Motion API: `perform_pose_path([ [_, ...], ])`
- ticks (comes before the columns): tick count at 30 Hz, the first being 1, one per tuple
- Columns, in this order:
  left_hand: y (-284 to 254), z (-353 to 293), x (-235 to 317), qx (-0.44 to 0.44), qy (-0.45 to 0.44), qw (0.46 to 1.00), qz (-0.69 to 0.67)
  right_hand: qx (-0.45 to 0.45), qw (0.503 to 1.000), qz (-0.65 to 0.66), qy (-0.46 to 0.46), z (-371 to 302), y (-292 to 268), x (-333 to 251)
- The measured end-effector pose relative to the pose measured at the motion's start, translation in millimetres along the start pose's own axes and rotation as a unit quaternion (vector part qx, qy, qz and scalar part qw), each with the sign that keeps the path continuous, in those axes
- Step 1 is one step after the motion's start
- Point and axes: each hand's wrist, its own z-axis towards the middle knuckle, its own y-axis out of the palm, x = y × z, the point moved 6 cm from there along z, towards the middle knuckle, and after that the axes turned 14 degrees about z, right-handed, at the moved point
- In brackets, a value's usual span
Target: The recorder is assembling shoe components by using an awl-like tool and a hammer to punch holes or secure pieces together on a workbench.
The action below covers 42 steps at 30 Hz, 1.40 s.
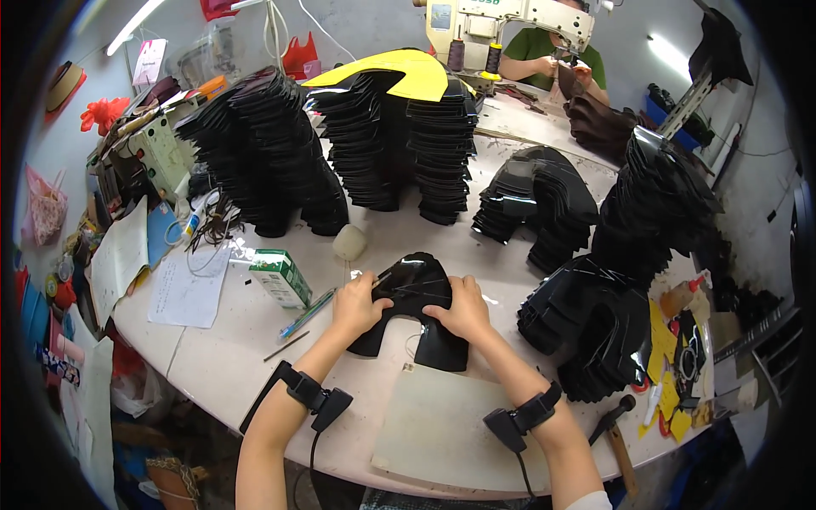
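Observation:
A glossy black horseshoe-shaped shoe upper piece (414, 285) lies on the white table in front of me, its open end toward me. My left hand (357, 304) grips its left side, thumb on top. On its right side my right hand (461, 311) holds the edge the same way, fingers partly hidden beyond the rim. Just past the piece sits a small pale rounded block (349, 243). Beside my left hand are a green and white carton (281, 279) and some pens (308, 313). A pale flat board (442, 425) lies between my forearms.
Tall stacks of black upper pieces (263, 153) stand along the far side, one topped by a yellow sheet (391, 72). More stacks (586, 323) stand at right. A hammer (619, 416) lies near the right edge. Across the table, a person works at a sewing machine (510, 21).

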Motion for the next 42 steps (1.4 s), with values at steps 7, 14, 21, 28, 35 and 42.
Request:
perform_pose_path([
  [7,4,4,-5,-0.055,-0.041,0.997,-0.028,-0.003,0.999,-0.011,-0.032,2,1,0],
  [14,-4,1,2,-0.017,0.032,0.999,-0.021,0.026,0.999,0.000,-0.034,-4,1,-9],
  [21,-5,-1,5,-0.075,0.034,0.995,-0.065,0.054,0.994,0.033,-0.094,-16,1,-13],
  [28,-3,0,3,-0.035,0.029,0.994,-0.103,0.045,0.994,0.058,-0.080,-10,1,-9],
  [35,-12,-4,9,-0.128,0.023,0.964,-0.233,0.071,0.985,0.065,-0.146,-13,-4,-12],
  [42,-8,-1,10,-0.267,0.134,0.921,-0.250,0.048,0.969,0.089,-0.225,-11,-15,-9],
])
